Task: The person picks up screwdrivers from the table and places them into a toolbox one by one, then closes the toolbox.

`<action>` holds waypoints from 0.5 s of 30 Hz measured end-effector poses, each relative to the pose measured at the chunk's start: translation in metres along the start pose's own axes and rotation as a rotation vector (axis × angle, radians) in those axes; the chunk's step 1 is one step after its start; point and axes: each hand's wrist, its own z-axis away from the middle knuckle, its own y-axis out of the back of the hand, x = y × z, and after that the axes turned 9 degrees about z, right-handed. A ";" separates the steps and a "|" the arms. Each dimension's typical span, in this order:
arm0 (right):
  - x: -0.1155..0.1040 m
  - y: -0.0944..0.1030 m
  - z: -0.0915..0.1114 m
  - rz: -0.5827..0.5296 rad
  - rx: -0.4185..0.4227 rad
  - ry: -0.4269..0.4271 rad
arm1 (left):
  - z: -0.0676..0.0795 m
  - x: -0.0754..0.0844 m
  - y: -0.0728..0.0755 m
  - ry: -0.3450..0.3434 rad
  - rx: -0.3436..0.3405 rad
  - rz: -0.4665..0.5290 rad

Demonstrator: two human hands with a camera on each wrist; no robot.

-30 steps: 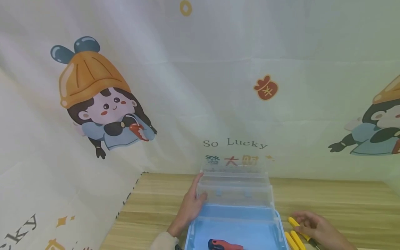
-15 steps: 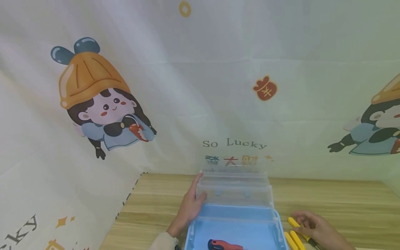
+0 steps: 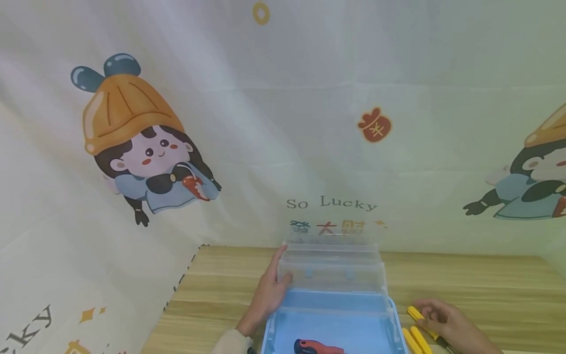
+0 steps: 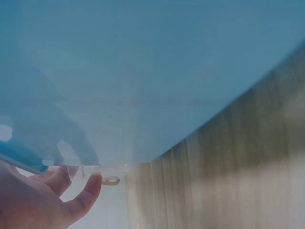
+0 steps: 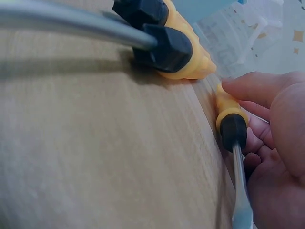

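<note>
The left hand [image 3: 270, 291] holds the left edge of a clear plastic lid [image 3: 331, 276], its thumb on the near face and its fingers along the side. That lid stands raised at the back of a light blue toolbox [image 3: 287, 322]. In the box lies a screwdriver with a red and black handle [image 3: 319, 346]. To the right of the box, the right hand [image 3: 448, 322] pinches the yellow handle of a flat-blade screwdriver [image 5: 232, 117] between thumb and fingers, low at the table. The left wrist view shows mostly the blue box wall [image 4: 124, 71] and the left hand's fingers [image 4: 88, 193].
Two more yellow-handled screwdrivers [image 3: 417, 340] lie side by side between the box and the right hand. The wood-patterned tabletop [image 3: 486, 275] meets a printed cloth backdrop [image 3: 283, 123] at the back and left.
</note>
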 end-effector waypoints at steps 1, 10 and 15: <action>0.000 0.000 0.000 0.009 0.009 -0.004 | 0.000 0.000 0.000 0.000 0.001 -0.001; -0.004 -0.005 -0.001 0.064 0.087 -0.096 | 0.001 0.000 0.000 0.001 0.001 0.004; -0.004 -0.005 -0.001 0.054 0.087 -0.096 | 0.001 0.000 0.000 -0.002 0.001 0.003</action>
